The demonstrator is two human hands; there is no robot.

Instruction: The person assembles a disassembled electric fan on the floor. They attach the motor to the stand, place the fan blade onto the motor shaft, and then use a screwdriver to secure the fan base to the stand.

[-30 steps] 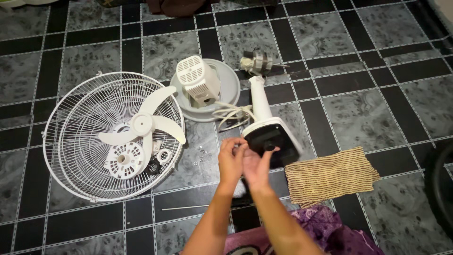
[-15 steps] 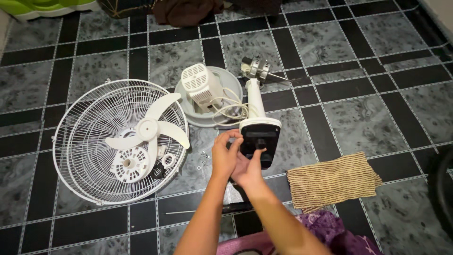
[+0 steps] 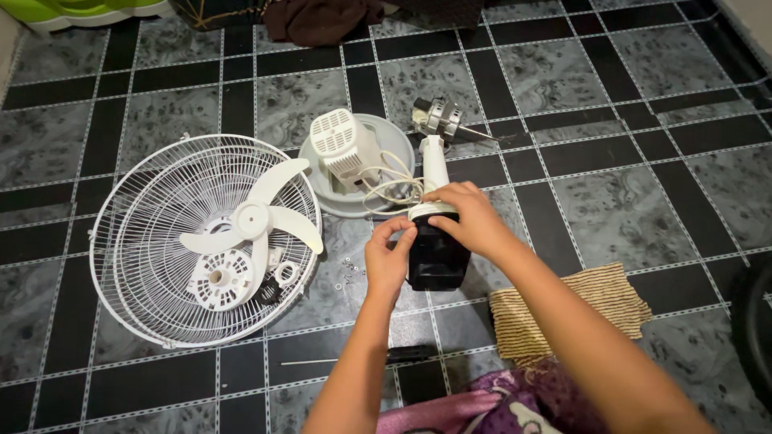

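Your two hands meet on the fan stand (image 3: pixel 435 241), a white column with a black underside that lies on the tiled floor (image 3: pixel 611 185) just ahead of you, its dark end tipped up toward the camera. Your right hand (image 3: pixel 466 217) is curled over the top edge of that end, fingers wrapped around the white rim and closed on it. Your left hand (image 3: pixel 388 259) is at the stand's left side, thumb and fingertips pinched together against the edge (whether anything small sits between them, you cannot tell from here).

The stand's neck runs away from you to the motor (image 3: pixel 437 118), a bare metal unit with its shaft pointing right. A white cord (image 3: pixel 392 190) loops just left of the neck and lies partly over the grey round base (image 3: pixel 394 143). On that base stands the white motor cover (image 3: pixel 342 147), vented on top.

Further left lies the white wire guard (image 3: pixel 137 241), flat on the floor, with the three-bladed fan blade (image 3: pixel 253 219) resting inside it. A round white slotted plate (image 3: pixel 219 279) and a small white ring (image 3: pixel 285 273) sit in the guard too. A few screws (image 3: pixel 346 270) lie scattered between the guard and your left hand.

To your right, a striped cloth (image 3: pixel 579 309) lies on the floor, partly under your right forearm. A purple cloth (image 3: pixel 498 406) sits at the bottom edge, and a brown cloth (image 3: pixel 318 18) at the top.
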